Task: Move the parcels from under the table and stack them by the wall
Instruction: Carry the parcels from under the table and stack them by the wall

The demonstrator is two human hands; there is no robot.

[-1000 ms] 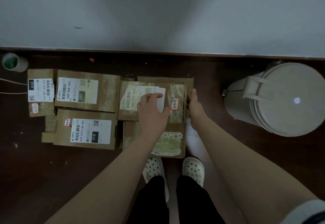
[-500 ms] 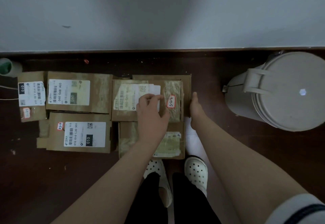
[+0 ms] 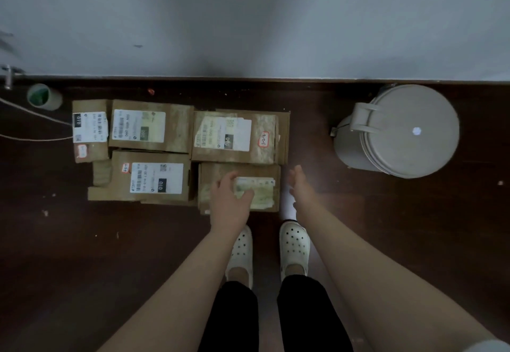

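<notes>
My left hand (image 3: pixel 230 202) and right hand (image 3: pixel 302 186) have loose fingers, holding nothing; the top parcel (image 3: pixel 234 137) sits off-centre, so I fear it slides.

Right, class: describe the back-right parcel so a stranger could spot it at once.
Find the round bin by the wall. Just left of it, take the top parcel in the back row. Only its red-edged sticker sits at the right end.

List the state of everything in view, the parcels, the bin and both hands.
Parcel with red-edged sticker, taped shut, lying flat on another box.
Front right parcel, taped shut, lying flat.
Bin, lid shut.
Left hand, open, over front right parcel.
Right hand, open, holding nothing.
</notes>
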